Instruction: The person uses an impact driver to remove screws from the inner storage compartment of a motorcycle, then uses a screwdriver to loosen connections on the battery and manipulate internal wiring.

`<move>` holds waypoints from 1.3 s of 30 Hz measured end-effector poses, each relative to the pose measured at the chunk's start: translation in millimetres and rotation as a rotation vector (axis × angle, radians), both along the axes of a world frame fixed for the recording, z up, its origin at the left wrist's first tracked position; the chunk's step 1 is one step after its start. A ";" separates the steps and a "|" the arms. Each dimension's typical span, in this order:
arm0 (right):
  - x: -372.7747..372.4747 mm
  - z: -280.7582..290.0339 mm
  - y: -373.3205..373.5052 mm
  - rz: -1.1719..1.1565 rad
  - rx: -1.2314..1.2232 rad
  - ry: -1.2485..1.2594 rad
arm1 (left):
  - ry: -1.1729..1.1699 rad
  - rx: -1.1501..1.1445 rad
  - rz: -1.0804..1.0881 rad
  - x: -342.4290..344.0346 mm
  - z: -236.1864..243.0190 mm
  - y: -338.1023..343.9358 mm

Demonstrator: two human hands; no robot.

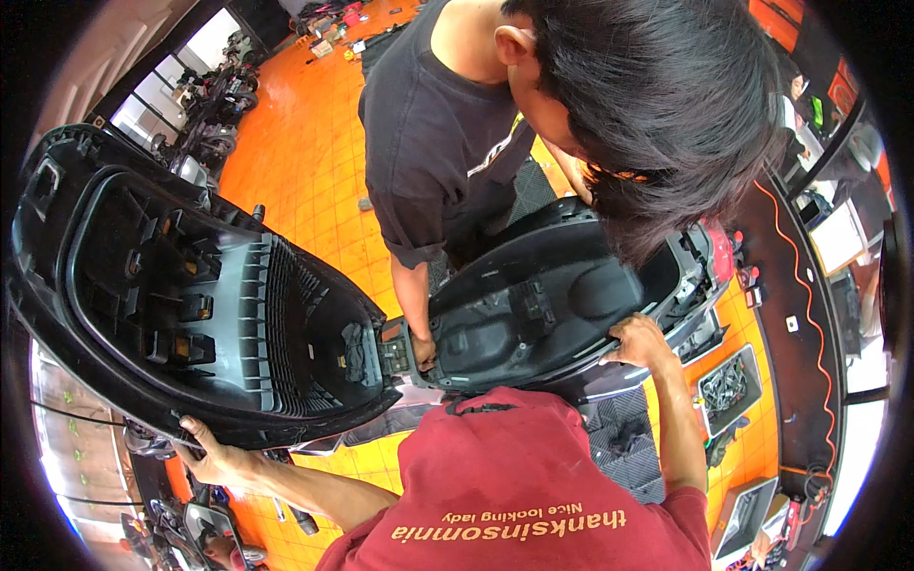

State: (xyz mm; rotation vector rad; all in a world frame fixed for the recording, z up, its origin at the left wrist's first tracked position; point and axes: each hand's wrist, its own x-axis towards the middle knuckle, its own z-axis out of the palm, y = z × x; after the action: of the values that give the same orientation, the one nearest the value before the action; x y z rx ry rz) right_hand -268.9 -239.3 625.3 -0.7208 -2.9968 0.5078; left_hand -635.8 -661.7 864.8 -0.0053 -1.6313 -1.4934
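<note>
A scooter seat (249,314) stands tipped up on the left, its black plastic underside facing me. My left hand (211,457) grips its near edge, thumb over the rim; the other fingers are partly hidden beneath. In the middle lies the black under-seat storage box (495,319) of the scooter. My right hand (640,341) is closed over its near right rim, fingers curled inward. A metal hinge (395,357) joins seat and box. Beside it a co-worker's hand (424,354) reaches down, closed; what it holds, if anything, is hidden.
A co-worker in a dark shirt (419,143) leans over the scooter's far side, head hiding part of the box. Grey bins (728,392) with parts stand at right, and an orange hose (809,285) runs along there. Several motorbikes (214,114) are parked far left.
</note>
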 end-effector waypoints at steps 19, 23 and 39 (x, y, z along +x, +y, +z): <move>-0.9 -4.3 0.9 0.018 -0.004 -0.032 | 0.021 0.036 -0.043 5.7 0.6 4.1; -0.6 -5.5 -1.3 0.023 0.010 0.000 | 0.029 0.030 -0.061 6.9 3.1 3.9; -2.6 39.1 3.3 0.136 0.202 -0.010 | 0.022 0.087 -0.082 -18.5 -8.2 -27.8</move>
State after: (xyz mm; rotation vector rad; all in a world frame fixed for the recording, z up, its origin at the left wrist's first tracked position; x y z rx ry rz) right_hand -271.5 -235.9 664.4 -0.5095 -3.0609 0.1989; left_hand -654.2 -689.6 856.6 -0.0408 -1.5635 -1.6204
